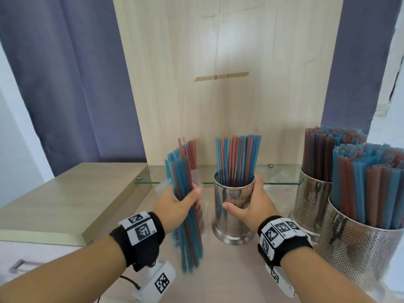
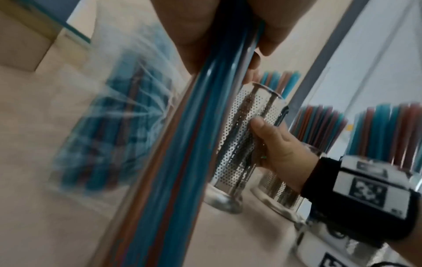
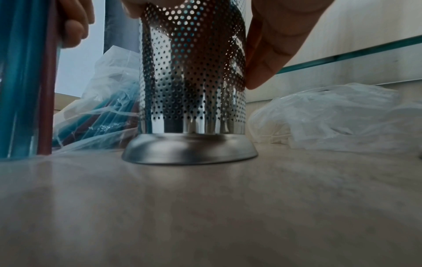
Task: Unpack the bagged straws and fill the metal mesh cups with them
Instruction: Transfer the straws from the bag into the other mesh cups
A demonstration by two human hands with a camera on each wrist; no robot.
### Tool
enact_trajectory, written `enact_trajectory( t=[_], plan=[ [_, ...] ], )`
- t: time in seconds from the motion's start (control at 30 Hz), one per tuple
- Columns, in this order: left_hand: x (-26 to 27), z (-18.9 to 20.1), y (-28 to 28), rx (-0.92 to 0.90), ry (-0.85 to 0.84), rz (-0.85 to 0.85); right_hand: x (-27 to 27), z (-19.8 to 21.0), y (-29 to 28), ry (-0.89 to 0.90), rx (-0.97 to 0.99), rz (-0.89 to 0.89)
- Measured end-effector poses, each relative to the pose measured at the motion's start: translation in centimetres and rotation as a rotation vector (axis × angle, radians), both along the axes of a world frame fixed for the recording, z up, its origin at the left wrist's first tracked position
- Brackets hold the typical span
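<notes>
The left hand is gripping a straw bundle upright beside the half-filled mesh cup on the tabletop, which the right hand is clasping steady (filling underway, I judge), so lifting the bundle over the rim comes next.

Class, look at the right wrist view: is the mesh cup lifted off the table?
No, the mesh cup stands with its base flat on the table.

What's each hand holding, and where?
Left hand grips a bundle of straws around its middle. Right hand holds the perforated metal cup by its side wall.
</notes>
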State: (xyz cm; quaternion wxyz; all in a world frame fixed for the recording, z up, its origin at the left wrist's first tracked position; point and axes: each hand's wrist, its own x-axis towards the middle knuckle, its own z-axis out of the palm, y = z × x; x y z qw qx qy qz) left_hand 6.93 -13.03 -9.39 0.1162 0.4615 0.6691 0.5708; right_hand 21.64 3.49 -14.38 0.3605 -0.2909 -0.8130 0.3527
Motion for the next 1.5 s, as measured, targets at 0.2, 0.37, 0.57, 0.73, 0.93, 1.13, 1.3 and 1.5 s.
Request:
enact_trajectory(
  t=[0.2,0.37,0.57,0.73,0.93,1.13,1.3,1.5],
  plan=[
    [0.4,4.7,0.9,0.131,0.018,0.032,0.1,0.1,-0.1,0.002,-0.002,0.007],
    [0.1,12.2,3.3,0.460,-0.255,-0.010,0.2,0.3,-0.2,0.010,-0.013,0.018],
    [0.8,15.6,7.1,0.609,-0.331,0.005,0.1,0.0,-0.1,0.017,-0.017,0.004],
    [1.3,11.3,10.0,0.393,-0.170,0.126,0.1,0.0,0.0,-0.014,-0.010,-0.013],
    [0.7,6.9,11.6,0.275,-0.009,0.206,0.0,-0.3,0.1,-0.001,0.019,-0.018],
    [0.4,4.9,11.9,0.098,0.123,0.111,0.0,-0.3,0.1,0.001,0.028,-0.027],
    [0.5,3.8,12.0,0.073,0.205,0.004,0.0,-0.2,0.1,0.001,0.026,-0.024],
    [0.9,3.8,12.5,0.057,0.056,-0.099,0.0,-0.5,0.2,-0.017,0.007,-0.028]
  ],
)
